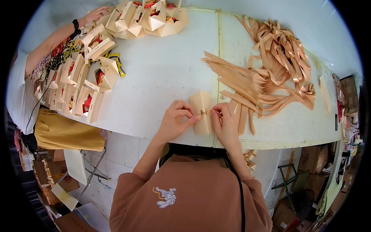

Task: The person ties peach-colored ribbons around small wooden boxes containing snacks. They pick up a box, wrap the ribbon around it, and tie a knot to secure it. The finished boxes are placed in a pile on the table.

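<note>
A small cream paper box (200, 126) stands folded together near the table's front edge, its two top edges meeting in a ridge. A tan ribbon (206, 112) passes across that ridge at the slot. On the left side, my left hand (178, 118) pinches one part of the ribbon between thumb and forefinger. My right hand (225, 121) grips the other part just right of the ridge. Whether the ribbon is knotted cannot be made out. Beyond my right hand lies a bundle of flat tan satin ribbons (246, 81), partly fanned out.
A looser ribbon heap (278, 43) lies at the back right. Open paper boxes (87, 101) with red-wrapped packets line the left side, with more open boxes (156, 20) at the back. Another person's arm (55, 43) reaches over there. A folding chair (76, 165) stands below left.
</note>
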`<state>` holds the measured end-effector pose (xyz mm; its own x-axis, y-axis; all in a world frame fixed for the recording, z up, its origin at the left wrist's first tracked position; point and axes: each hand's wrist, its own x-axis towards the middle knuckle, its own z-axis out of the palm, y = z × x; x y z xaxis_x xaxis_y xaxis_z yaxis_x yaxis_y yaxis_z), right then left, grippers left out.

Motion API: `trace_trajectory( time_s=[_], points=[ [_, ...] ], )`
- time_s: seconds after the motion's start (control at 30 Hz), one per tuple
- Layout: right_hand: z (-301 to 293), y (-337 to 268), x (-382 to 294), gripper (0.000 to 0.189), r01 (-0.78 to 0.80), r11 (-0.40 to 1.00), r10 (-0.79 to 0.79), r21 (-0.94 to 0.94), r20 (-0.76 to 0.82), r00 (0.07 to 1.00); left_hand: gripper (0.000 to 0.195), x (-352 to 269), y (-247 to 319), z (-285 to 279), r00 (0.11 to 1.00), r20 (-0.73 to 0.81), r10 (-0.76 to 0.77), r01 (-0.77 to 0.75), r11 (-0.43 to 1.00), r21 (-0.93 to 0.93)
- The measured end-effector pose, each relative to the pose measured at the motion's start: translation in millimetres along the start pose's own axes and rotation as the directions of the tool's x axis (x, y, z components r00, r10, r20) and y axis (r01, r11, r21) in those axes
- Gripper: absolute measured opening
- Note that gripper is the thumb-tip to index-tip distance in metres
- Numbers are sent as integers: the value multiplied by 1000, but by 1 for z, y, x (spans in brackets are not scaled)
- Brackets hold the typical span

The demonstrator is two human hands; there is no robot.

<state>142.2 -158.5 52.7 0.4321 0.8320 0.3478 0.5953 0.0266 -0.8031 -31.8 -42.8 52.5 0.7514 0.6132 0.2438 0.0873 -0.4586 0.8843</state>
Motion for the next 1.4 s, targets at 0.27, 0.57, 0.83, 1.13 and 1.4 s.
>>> trace_trajectory(
  time_s=[0.27, 0.57, 0.83, 1.13, 1.4],
  points=[
    [-24, -16, 1, 27, -100, 995, 99, -12, 254, 962, 16, 12, 11, -3, 953, 268, -145, 268, 817, -511],
    [-53, -3, 21, 12, -153, 988, 139, 34, 266, 954, 23, 18, 9, 3, 985, 139, -98, 137, 941, -310],
    [-22, -24, 62, 8, -18, 978, -3, 209, 103, 995, 30, 22, 18, 12, 981, 11, -191, 190, 962, -195],
    [-22, -32, -20, 31, -221, 724, 44, 654, 276, 960, 27, 12, 14, 18, 953, -83, -291, 255, 920, -296],
    [-13, -1, -8, 14, -547, 585, 368, 599, 404, 837, 24, 11, 18, 13, 976, 85, -199, 212, 958, -193]
  ],
)
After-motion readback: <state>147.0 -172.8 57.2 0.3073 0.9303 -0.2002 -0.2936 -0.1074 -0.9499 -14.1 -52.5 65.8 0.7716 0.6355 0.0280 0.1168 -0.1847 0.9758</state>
